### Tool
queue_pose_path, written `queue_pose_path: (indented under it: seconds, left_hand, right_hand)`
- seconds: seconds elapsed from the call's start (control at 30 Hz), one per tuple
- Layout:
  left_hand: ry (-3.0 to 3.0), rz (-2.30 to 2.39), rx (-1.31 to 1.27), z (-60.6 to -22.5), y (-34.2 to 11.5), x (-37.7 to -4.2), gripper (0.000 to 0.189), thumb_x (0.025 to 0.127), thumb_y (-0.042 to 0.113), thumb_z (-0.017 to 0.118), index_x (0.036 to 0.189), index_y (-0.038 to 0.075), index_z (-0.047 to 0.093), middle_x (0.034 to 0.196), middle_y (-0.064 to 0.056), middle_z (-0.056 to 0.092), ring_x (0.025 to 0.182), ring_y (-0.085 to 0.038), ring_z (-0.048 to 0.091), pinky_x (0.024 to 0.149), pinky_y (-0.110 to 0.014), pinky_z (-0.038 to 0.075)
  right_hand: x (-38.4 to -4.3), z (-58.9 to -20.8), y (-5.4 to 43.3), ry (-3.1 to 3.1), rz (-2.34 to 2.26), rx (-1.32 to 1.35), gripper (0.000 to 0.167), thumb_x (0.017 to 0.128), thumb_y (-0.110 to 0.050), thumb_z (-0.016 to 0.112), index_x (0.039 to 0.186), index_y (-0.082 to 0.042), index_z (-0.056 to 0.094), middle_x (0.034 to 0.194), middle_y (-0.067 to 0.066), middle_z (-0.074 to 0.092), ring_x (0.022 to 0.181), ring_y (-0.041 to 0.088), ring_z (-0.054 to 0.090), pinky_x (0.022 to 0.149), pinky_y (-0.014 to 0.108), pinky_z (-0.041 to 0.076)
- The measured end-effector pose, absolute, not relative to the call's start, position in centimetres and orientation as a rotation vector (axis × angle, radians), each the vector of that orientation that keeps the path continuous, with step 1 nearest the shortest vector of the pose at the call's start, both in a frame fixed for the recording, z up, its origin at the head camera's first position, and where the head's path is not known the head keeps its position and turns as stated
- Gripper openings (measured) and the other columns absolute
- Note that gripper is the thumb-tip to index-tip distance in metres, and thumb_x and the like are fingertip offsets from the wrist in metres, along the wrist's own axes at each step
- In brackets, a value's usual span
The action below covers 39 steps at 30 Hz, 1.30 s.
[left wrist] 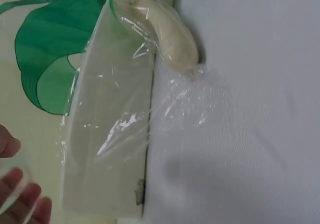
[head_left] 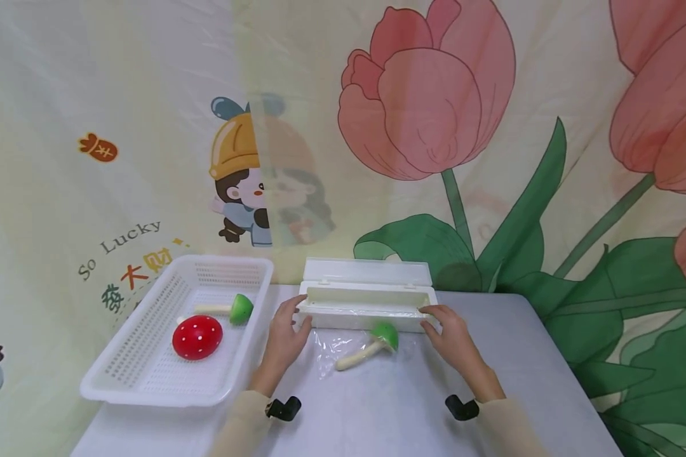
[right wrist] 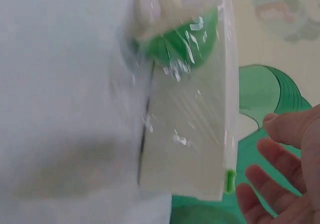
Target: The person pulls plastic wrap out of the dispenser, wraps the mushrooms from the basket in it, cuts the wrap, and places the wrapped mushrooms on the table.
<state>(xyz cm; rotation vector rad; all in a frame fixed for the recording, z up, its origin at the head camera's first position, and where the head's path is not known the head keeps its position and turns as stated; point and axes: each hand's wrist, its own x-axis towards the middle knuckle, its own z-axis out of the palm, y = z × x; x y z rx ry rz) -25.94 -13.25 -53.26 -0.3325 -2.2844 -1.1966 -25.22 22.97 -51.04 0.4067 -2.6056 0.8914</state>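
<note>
A long white cling film box (head_left: pixel 371 320) stands at the back of the table with its lid (head_left: pixel 368 273) raised. In front of it lies a green-capped toy mushroom (head_left: pixel 384 336), its pale stem (left wrist: pixel 172 37) pointing toward the front left. Clear plastic film (left wrist: pixel 117 134) spreads over the box front and about the mushroom. My left hand (head_left: pixel 286 339) is at the box's left end, fingers apart and loosely bent. At the right end is my right hand (head_left: pixel 453 336), thumb and fingers spread near a small green piece (right wrist: pixel 229 181). Whether either hand touches the box I cannot tell.
A white plastic basket (head_left: pixel 114 362) stands on the left of the table. In it lie a red mushroom cap with white dots (head_left: pixel 197 337) and another green-capped mushroom (head_left: pixel 241 310). A printed cloth (head_left: pixel 297 127) hangs behind the white-covered table (head_left: pixel 389 419).
</note>
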Motion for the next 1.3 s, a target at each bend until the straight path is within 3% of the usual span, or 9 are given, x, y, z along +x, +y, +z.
queue_pose_path:
  seconds: [0.07,0.2,0.4,0.67,0.77,1.0,1.1,1.3]
  left_hand:
    - [-2.223,-1.177,-0.46,-52.9,-12.6,-25.4,0.043,0.086,-0.005,0.073,0.128,0.002,0.065,0.12,-0.016,0.069,0.097,-0.034,0.068,0.073,-0.045,0.06]
    - [-2.228,-1.159,-0.707,-52.9,-11.3,-24.5,0.039,0.087,-0.004,0.075,0.123,0.005,0.068,0.11,-0.009,0.073,0.09,-0.025,0.071,0.072,-0.035,0.061]
    - [-2.416,-1.309,-0.898,-54.4,-10.6,-23.4,0.036,0.09,0.004,0.076,0.125,0.005,0.067,0.111,-0.016,0.074,0.091,-0.027,0.072,0.076,-0.033,0.061]
    - [-2.656,-1.307,-0.905,-56.1,-11.1,-23.0,0.043,0.089,0.012,0.08,0.129,0.01,0.067,0.122,-0.008,0.071,0.099,-0.026,0.067,0.084,-0.033,0.057]
    - [-2.756,-1.258,-0.913,-56.5,-11.0,-23.0,0.048,0.087,0.01,0.08,0.132,0.013,0.065,0.124,-0.005,0.068,0.098,-0.02,0.062,0.084,-0.03,0.053]
    - [-2.823,-1.191,-0.899,-57.1,-10.6,-22.6,0.052,0.083,-0.015,0.068,0.128,0.011,0.067,0.118,-0.007,0.064,0.085,-0.009,0.054,0.073,-0.022,0.049]
    - [-2.865,-1.173,-0.858,-57.2,-10.6,-22.5,0.05,0.086,-0.013,0.068,0.129,0.012,0.067,0.118,-0.005,0.064,0.086,-0.009,0.055,0.074,-0.023,0.049]
    - [-3.0,-1.156,-0.725,-56.7,-10.7,-22.5,0.039,0.09,0.001,0.074,0.128,0.01,0.067,0.089,0.006,0.064,0.074,-0.004,0.053,0.067,-0.022,0.047]
  right_hand:
    - [-24.6,-51.6,22.1,-2.6,0.95,0.405,0.028,0.091,-0.001,0.075,0.119,-0.004,0.072,0.113,0.012,0.073,0.104,0.029,0.071,0.079,0.043,0.06]
    - [-24.0,-53.2,20.6,-2.575,1.073,0.396,0.029,0.089,0.001,0.076,0.117,-0.005,0.072,0.111,0.009,0.073,0.098,0.025,0.071,0.071,0.03,0.059]
    - [-23.4,-55.0,19.7,-2.575,1.207,0.348,0.038,0.087,0.003,0.077,0.123,-0.005,0.069,0.122,0.014,0.068,0.105,0.033,0.068,0.076,0.04,0.06]
    - [-23.1,-56.6,18.6,-2.532,1.378,0.31,0.049,0.086,0.009,0.073,0.133,-0.003,0.064,0.129,0.019,0.065,0.111,0.04,0.068,0.083,0.042,0.06]
    - [-23.2,-57.1,18.2,-2.515,1.435,0.225,0.046,0.086,0.01,0.072,0.129,-0.003,0.066,0.128,0.018,0.067,0.106,0.035,0.07,0.081,0.037,0.06]
    - [-22.8,-57.2,18.2,-2.533,1.459,0.082,0.025,0.089,0.005,0.074,0.111,-0.005,0.075,0.109,0.012,0.075,0.088,0.019,0.072,0.075,0.025,0.057]
    - [-22.5,-56.8,18.7,-2.56,1.443,0.057,0.019,0.09,0.003,0.073,0.105,-0.007,0.077,0.103,0.008,0.076,0.086,0.015,0.07,0.075,0.023,0.056]
    - [-21.7,-56.6,19.6,-2.595,1.408,0.091,0.017,0.088,0.006,0.073,0.1,-0.006,0.078,0.097,0.007,0.076,0.083,0.013,0.069,0.074,0.023,0.056]
